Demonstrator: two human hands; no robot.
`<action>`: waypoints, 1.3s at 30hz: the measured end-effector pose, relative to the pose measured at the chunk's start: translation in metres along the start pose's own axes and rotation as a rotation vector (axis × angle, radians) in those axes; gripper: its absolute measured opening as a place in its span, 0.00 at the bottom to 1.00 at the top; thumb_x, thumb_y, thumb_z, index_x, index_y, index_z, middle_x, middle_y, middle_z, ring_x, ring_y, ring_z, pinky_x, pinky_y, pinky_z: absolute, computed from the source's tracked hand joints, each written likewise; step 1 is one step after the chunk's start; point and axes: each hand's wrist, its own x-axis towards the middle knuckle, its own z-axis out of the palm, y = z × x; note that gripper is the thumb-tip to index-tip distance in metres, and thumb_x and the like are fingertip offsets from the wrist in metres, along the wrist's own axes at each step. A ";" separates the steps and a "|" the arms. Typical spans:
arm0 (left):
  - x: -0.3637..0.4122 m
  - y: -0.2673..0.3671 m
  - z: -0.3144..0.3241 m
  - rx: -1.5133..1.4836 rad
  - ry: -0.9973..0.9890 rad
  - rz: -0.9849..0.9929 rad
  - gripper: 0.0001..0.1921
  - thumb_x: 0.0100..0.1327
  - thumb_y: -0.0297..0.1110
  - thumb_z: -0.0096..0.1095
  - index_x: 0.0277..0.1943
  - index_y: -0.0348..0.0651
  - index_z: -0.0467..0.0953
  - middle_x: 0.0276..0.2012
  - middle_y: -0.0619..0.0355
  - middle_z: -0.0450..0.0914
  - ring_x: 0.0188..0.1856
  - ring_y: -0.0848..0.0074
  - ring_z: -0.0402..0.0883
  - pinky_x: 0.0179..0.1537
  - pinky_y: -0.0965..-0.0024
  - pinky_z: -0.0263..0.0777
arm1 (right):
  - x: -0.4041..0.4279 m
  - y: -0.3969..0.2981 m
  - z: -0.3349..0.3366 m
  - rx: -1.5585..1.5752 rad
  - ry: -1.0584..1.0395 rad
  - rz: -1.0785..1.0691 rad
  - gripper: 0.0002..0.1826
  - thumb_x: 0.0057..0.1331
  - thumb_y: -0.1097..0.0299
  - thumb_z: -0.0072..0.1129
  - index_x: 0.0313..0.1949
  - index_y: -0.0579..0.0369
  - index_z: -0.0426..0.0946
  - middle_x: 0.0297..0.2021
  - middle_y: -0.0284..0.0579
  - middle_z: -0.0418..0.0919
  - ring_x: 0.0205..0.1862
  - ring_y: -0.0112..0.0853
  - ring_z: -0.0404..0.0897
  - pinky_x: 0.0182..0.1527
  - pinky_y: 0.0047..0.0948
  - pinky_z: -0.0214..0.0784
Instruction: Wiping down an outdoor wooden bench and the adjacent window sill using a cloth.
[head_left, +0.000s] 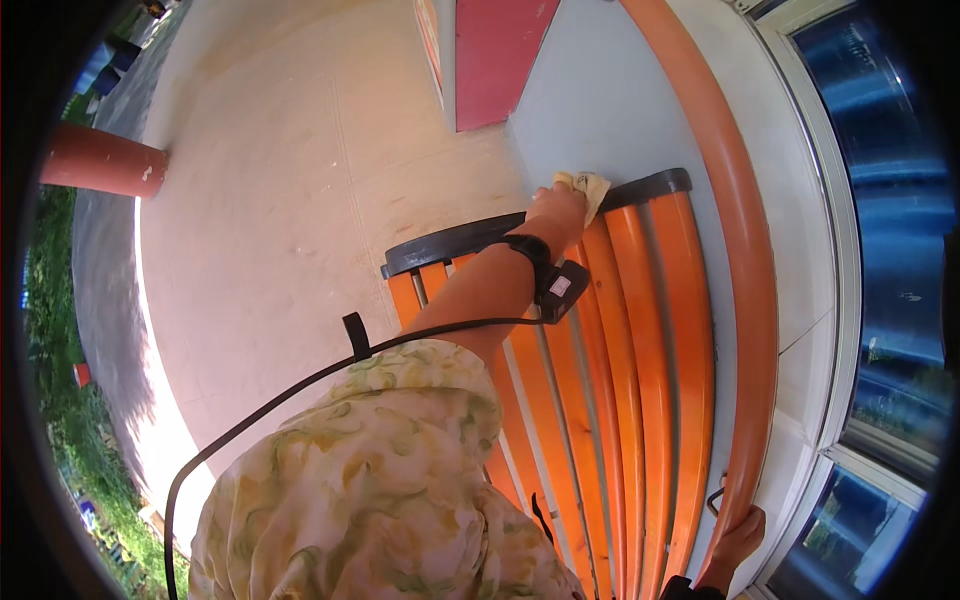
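Observation:
My left hand (559, 206) is closed on a pale yellow cloth (592, 193) and presses it against the black end frame (457, 241) of a bench with orange wooden slats (622, 300). On that wrist is a black strap with a small box and a cable. At the lower right, my right hand (739, 536) is wrapped around an orange-brown handrail (739, 300) that runs along the wall; its fingers are partly hidden behind the rail. A dark strap shows at the right wrist, near the lower edge of the view.
Beyond the bench end are a light floor (262, 225), a grey-blue wall (600, 97) and a red panel (499, 60). A reddish column (105, 159) stands at the left, with greenery outside. Windows (900, 225) line the right side. A metal bracket (716, 499) holds the rail.

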 end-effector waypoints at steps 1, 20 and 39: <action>-0.009 -0.005 -0.004 0.002 -0.003 -0.007 0.19 0.53 0.29 0.58 0.50 0.41 0.69 0.49 0.45 0.67 0.48 0.53 0.69 0.48 0.60 0.68 | -0.001 0.005 -0.001 -0.025 0.011 0.001 0.20 0.65 0.61 0.33 0.27 0.64 0.69 0.24 0.51 0.70 0.27 0.41 0.68 0.34 0.37 0.62; -0.127 -0.114 0.013 0.041 0.236 -0.002 0.19 0.50 0.31 0.60 0.46 0.41 0.67 0.45 0.43 0.67 0.48 0.52 0.68 0.47 0.57 0.67 | 0.004 0.030 0.001 0.003 0.007 -0.026 0.19 0.67 0.61 0.32 0.28 0.64 0.67 0.24 0.52 0.67 0.28 0.44 0.67 0.35 0.38 0.61; -0.069 -0.023 0.138 -0.155 0.038 0.187 0.20 0.47 0.26 0.60 0.46 0.46 0.69 0.45 0.50 0.67 0.49 0.52 0.65 0.49 0.54 0.63 | 0.003 0.015 -0.005 0.023 -0.060 0.123 0.18 0.64 0.61 0.37 0.30 0.64 0.69 0.27 0.50 0.71 0.29 0.38 0.70 0.36 0.35 0.64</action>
